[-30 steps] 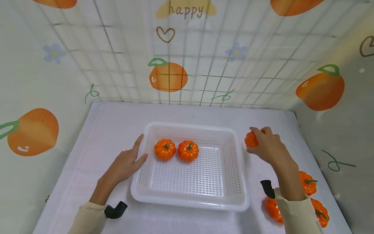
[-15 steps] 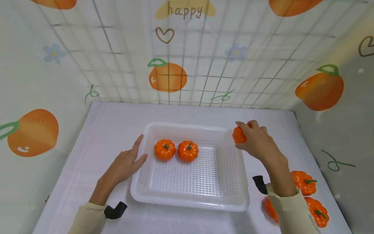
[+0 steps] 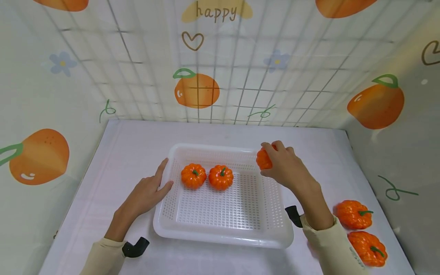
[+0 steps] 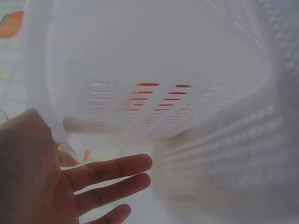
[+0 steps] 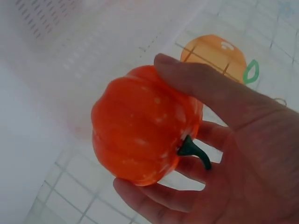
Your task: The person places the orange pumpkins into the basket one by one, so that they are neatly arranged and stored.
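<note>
Head view, against the frames from 1.0 s and 0.5 s ago: the right hand (image 3: 283, 166) has travelled left in the picture, from the tabletop (image 3: 137, 145) beyond the basket (image 3: 223, 240) to the basket's upper right corner. Its grip is closed around the held pumpkin (image 3: 263, 159), which now appears over that corner, overlapping the upper rim. Height above the basket: cannot tell.

Unchanged: left hand (image 3: 146, 194) at the left rim, grip wide, index finger straight, thumb apart from it. Also unchanged, side by side in the basket's upper left part: the left pumpkin (image 3: 193, 176) and the middle pumpkin (image 3: 221, 177).

Lower right of frame: the upper outer pumpkin (image 3: 354, 214) and lower outer pumpkin (image 3: 367, 249) are now uncovered by the arm's shift. A third one, partly visible there earlier, is now almost wholly behind the right sleeve (image 3: 335, 246); only a faint reddish trace at the sleeve's edge.

Hidden or unclear: the hand covers the held pumpkin's right side in the head view. Right wrist view shows it better, green stem (image 5: 194, 151) toward the palm, basket blurred behind. In the left wrist view the basket wall fills most of the frame; only orange-red slivers show through its slots. Both sleeves are cut off at the bottom edge.
</note>
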Motion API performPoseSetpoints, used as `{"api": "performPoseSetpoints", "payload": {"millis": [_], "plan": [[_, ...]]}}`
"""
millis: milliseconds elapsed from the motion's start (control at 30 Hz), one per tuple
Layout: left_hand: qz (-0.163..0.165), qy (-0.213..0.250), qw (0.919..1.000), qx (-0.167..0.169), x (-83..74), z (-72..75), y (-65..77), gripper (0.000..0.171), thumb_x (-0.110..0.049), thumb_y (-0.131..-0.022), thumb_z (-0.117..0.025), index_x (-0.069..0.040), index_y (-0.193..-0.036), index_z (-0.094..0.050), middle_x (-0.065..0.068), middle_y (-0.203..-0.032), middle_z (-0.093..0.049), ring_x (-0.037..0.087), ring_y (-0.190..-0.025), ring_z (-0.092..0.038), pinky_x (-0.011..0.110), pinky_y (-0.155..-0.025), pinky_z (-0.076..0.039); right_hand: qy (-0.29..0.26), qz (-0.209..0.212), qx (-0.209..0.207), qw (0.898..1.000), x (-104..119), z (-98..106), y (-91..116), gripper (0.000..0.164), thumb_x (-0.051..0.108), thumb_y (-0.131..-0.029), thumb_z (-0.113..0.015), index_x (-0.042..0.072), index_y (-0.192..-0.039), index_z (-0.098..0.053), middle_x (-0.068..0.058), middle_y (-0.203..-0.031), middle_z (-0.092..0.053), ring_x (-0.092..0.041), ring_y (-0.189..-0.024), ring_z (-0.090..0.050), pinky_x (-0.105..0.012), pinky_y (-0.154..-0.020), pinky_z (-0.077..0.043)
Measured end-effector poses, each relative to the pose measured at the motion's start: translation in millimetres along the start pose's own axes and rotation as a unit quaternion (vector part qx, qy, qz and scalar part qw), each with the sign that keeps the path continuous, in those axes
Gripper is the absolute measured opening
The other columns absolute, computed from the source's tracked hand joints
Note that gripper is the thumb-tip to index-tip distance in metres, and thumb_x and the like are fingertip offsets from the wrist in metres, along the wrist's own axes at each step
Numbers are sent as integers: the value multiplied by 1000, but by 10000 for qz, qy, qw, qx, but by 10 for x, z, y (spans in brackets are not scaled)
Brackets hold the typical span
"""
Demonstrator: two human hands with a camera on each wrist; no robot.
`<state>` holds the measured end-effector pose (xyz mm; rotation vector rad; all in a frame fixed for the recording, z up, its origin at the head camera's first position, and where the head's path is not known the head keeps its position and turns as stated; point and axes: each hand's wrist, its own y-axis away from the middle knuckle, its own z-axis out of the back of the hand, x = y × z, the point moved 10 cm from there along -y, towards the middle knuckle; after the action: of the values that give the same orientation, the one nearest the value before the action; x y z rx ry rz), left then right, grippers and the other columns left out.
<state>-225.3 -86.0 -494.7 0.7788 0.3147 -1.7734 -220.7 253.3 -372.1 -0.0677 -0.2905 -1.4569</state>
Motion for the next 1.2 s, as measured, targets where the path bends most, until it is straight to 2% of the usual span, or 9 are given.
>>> {"api": "performPoseSetpoints", "payload": {"millis": [233, 767, 1200], "plan": [[2, 74, 10000, 7, 4, -1, 8, 79, -40, -101, -54, -27, -161, -5, 18, -114, -66, 18, -68, -65, 34, -55, -59, 57, 163, 27, 9998, 120, -38, -33, 68, 14, -83, -75, 5, -143, -45, -25, -134, -44, -48, -108, -47, -55, -77, -57], [25, 131, 9999, 8, 1, -5, 4, 79, -40, -101, -54, -28, -161, -5, 18, -112, -66, 18, -68, -65, 33, -54, -59, 145, 549, 411, 9975, 304, -259, -85, 67, 17, -80, -81, 6, -139, -52, -22, -126, -52, -41, -98, -53, -46, -69, -58], [19, 221, 9998, 13, -3, 3, 19, 79, -39, -101, -54, -28, -161, -5, 19, -114, -66, 18, -67, -65, 33, -52, -58, 357, 551, 890, 9939, 363, -495, -152, 69, 14, -77, -84, 7, -138, -53, -22, -126, -53, -38, -95, -54, -45, -75, -58]]}}
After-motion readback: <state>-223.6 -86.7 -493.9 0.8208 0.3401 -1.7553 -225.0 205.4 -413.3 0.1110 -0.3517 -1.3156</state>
